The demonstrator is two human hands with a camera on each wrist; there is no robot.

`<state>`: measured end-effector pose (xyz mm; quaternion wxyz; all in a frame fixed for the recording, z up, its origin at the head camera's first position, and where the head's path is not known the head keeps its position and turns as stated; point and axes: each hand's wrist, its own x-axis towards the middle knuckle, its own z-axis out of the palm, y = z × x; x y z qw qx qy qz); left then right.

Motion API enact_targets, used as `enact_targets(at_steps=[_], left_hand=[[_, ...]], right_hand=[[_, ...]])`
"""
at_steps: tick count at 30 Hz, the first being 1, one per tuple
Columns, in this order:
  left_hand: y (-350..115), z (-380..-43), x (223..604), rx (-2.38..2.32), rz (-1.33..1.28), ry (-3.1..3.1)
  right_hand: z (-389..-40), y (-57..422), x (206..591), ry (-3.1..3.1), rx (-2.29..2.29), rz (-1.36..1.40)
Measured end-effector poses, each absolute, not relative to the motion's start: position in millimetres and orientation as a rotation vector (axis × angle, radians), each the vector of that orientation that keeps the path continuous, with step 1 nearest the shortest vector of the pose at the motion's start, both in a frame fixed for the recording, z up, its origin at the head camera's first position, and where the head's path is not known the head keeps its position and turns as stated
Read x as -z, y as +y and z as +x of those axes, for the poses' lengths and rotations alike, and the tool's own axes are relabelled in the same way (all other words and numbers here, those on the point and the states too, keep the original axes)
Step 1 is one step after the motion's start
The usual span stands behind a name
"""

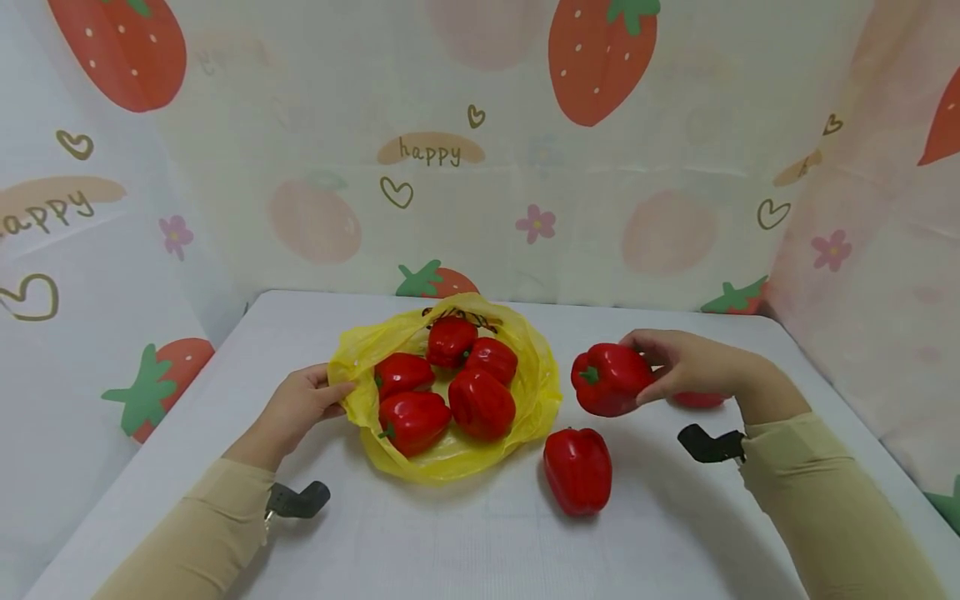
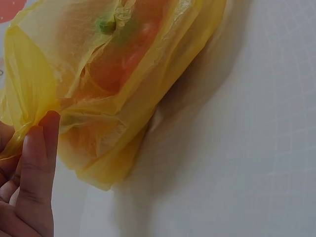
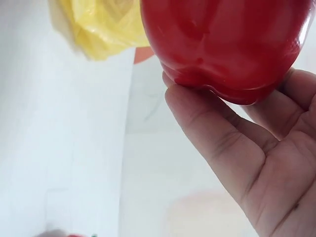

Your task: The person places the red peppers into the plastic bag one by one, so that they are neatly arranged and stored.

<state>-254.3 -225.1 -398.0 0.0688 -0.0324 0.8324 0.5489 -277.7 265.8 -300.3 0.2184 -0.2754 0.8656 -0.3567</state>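
Observation:
A yellow plastic bag [image 1: 536, 392] lies on the table with its mouth wide, several red bell peppers [image 1: 482, 404] inside. My left hand [image 1: 300, 408] pinches the bag's left rim between thumb and fingers; the left wrist view shows the gathered plastic [image 2: 32, 84] at the fingertips. To the right of the bag, my right hand [image 1: 686, 367] grips a red bell pepper [image 1: 609, 379] by its side, green stem facing left. That pepper [image 3: 227, 44] fills the top of the right wrist view, held above the table. Below it, another red bell pepper [image 1: 577, 472] lies beside the bag.
One more red bell pepper [image 1: 697, 400] sits behind the right wrist, mostly hidden. The white table [image 1: 420, 542] is enclosed at the back and sides by a strawberry-print cloth [image 1: 585, 183]. Black camera mounts [image 1: 708, 443] stick out from both wrists.

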Motion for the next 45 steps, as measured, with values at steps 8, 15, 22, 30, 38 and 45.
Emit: enact_targets(at_steps=[8, 15, 22, 30, 38, 45], left_hand=[[-224.7, -254.7, 397.6, -1.647, -0.088, 2.509], [-223.4, -253.9, 395.4, -1.632, -0.086, 2.510], [-223.5, -255.4, 395.8, -1.612, -0.114, 2.524], [-223.4, -257.9, 397.2, -1.620, -0.126, 2.516], [-222.7, -256.9, 395.8, -1.629, -0.119, 2.515], [-223.6, -256.5, 395.8, -1.613, -0.116, 2.527]], right_hand=[[-294.5, 240.1, 291.7, 2.397, 1.023, -0.704], [-309.5, 217.8, 285.7, 2.382, 1.018, -0.777], [-323.6, 189.1, 281.2, 2.398, 0.984, -0.789], [-337.0, 157.7, 281.1, 2.425, 0.924, -0.784], [-347.2, 126.2, 286.5, 2.476, 0.868, -0.778], [-350.3, 100.3, 292.3, 2.536, 0.771, -0.798]])
